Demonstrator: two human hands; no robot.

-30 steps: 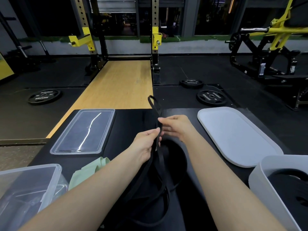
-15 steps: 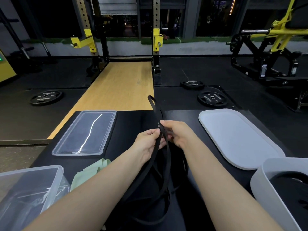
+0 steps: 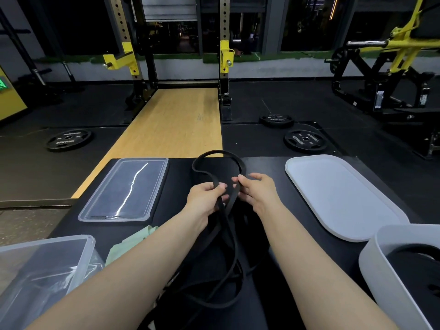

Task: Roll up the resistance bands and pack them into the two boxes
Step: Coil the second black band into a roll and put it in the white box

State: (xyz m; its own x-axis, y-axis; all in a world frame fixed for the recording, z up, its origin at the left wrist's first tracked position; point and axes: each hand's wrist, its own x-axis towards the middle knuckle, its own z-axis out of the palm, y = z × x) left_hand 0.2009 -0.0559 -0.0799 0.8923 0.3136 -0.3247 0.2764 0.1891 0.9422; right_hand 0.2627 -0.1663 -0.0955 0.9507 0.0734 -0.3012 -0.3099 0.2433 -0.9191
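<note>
A long black resistance band [image 3: 215, 154] forms a wide loop above the black table [image 3: 181, 172], and its strands trail down towards me between my forearms. My left hand [image 3: 204, 198] grips one strand of the loop. My right hand [image 3: 258, 190] pinches the other strand between thumb and fingers. At the near left stands a clear plastic box [image 3: 42, 267]. A white box [image 3: 381, 256] at the near right holds a coiled black band [image 3: 414, 258]. A pale green band [image 3: 128, 244] lies beside the clear box, partly hidden by my left forearm.
A clear lid [image 3: 126, 189] lies at the left of the table and a white lid [image 3: 338, 194] at the right. Weight plates [image 3: 304, 140] lie on the dark gym floor beyond. A squat rack [image 3: 223, 55] and a wooden platform [image 3: 171, 125] stand ahead.
My hands have drawn apart, and the band's upright narrow end has spread into a wide round loop leaning over the table's far edge.
</note>
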